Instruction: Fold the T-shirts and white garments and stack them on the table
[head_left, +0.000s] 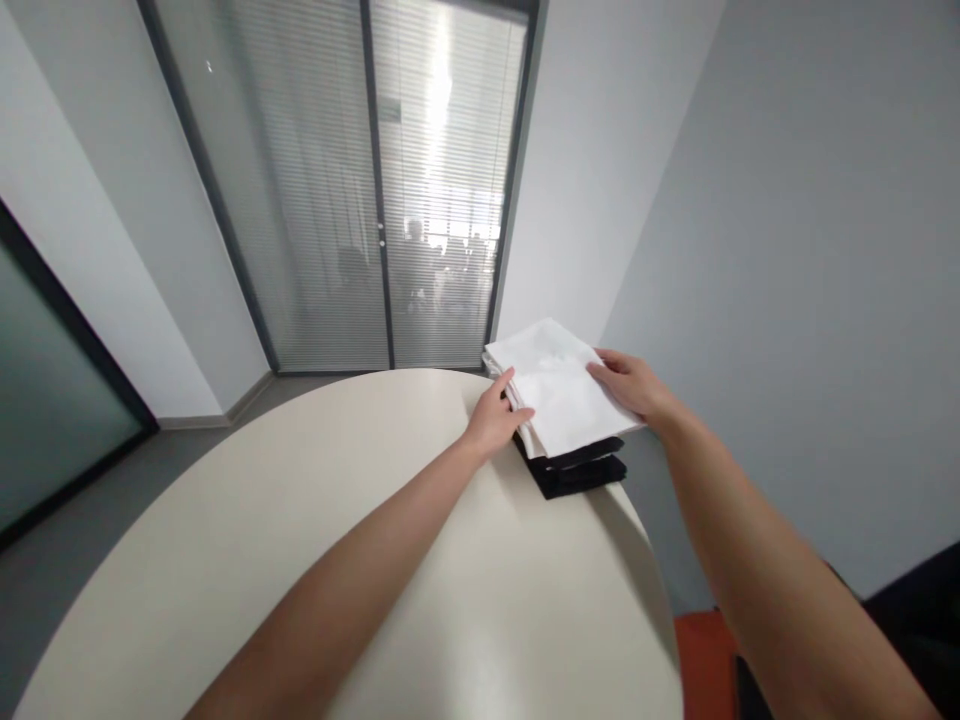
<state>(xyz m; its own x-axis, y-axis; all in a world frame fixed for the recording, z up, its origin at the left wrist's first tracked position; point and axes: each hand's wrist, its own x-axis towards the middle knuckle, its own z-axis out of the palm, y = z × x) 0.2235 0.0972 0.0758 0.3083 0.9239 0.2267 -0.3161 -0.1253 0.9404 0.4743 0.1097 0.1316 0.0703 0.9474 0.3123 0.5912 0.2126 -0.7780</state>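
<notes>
A folded white cloth (559,385) lies on top of a stack of folded black cloth (577,475) near the far right edge of the round table. My left hand (495,415) grips the white cloth's left edge, its thumb on top and fingers along the side. On the opposite side, my right hand (630,385) holds the white cloth's right edge, thumb above and the other fingers partly hidden. The black layers show below the white cloth's near edge.
The round cream table (300,510) fills the lower view. Beyond it stand a glass partition with blinds (322,200) and grey walls. At the lower right are a red-orange object (705,660) and something dark beside my right arm.
</notes>
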